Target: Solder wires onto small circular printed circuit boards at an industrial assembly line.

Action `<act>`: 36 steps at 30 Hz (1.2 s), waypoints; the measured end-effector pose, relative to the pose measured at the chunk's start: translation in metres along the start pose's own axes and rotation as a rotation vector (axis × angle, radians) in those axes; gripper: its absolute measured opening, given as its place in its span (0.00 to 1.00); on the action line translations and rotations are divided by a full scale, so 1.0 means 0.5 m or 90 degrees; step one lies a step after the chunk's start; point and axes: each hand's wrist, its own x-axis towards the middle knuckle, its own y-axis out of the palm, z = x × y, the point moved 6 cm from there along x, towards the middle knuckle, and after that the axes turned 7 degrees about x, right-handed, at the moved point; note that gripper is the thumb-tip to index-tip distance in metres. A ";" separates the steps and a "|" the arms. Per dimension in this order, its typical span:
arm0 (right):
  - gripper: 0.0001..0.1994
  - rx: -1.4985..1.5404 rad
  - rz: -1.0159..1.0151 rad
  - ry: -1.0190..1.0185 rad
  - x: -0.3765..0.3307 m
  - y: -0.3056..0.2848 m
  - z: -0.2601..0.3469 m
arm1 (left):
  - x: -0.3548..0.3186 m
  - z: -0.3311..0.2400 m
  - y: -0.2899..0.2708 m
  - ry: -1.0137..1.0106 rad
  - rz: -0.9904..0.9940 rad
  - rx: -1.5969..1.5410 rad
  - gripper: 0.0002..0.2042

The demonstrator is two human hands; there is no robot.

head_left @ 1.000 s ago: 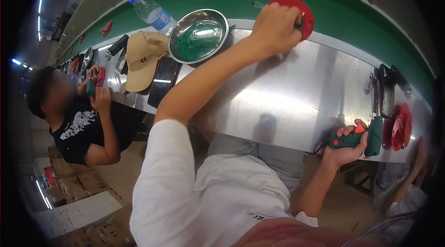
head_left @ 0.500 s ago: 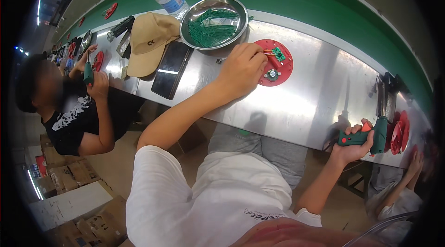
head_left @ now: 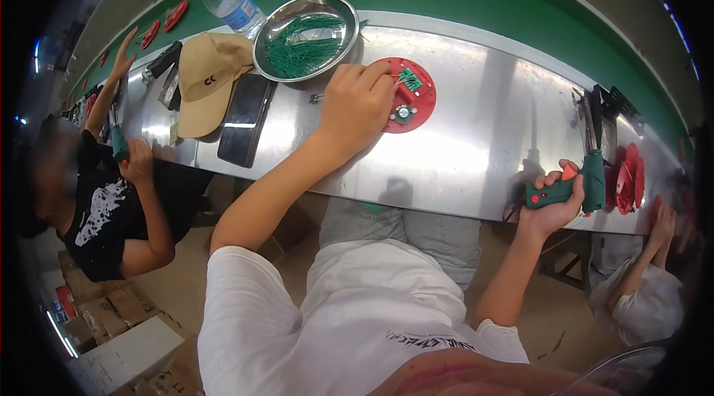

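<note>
A round red disc [head_left: 421, 102] lies on the metal bench, carrying a small green circuit board [head_left: 410, 80], a red block and a round silver-and-white part [head_left: 404, 113]. Over its left edge is my left hand [head_left: 359, 101], fingers closed at thin wires [head_left: 399, 81] that run to the board; the fingertips are partly hidden. At the bench's front edge on the right, my right hand [head_left: 559, 199] grips a green pistol-shaped power tool [head_left: 549, 194] with a red trigger, its barrel pointing away from me, off the disc.
Left of the disc stand a steel bowl [head_left: 352, 33] of green zip ties [head_left: 305, 46], a water bottle [head_left: 227, 0], a tan cap [head_left: 206, 84] and a black phone [head_left: 245, 119]. More red discs [head_left: 629, 179] stand at the right. Co-workers sit on both sides; the left one [head_left: 111, 203] holds a similar tool.
The whole view has shifted, carrying the bench things leftward. My left hand stays at the disc's wires and my right hand keeps the tool. The left co-worker's far arm is now raised.
</note>
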 end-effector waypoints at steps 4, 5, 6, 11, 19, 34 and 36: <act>0.17 -0.016 -0.008 -0.001 0.001 0.001 0.001 | -0.006 0.001 -0.008 0.002 0.033 -0.067 0.04; 0.17 -0.015 -0.011 -0.011 0.000 0.001 0.002 | -0.006 -0.002 -0.014 0.018 0.035 -0.116 0.04; 0.17 -0.009 -0.014 0.003 -0.001 0.001 -0.001 | -0.007 -0.004 -0.021 0.039 0.043 -0.161 0.05; 0.17 -0.013 -0.001 0.001 0.002 -0.001 -0.001 | 0.009 0.006 -0.050 0.121 0.038 -0.227 0.06; 0.16 -0.013 0.013 0.018 0.000 0.006 0.000 | 0.069 0.271 -0.020 -0.229 0.182 0.196 0.10; 0.15 -0.025 0.058 -0.012 0.001 0.007 0.003 | 0.058 0.282 -0.035 -0.317 0.035 -0.369 0.08; 0.16 -0.041 0.126 -0.043 -0.007 0.023 0.007 | 0.042 0.223 -0.064 -0.343 0.036 -0.498 0.06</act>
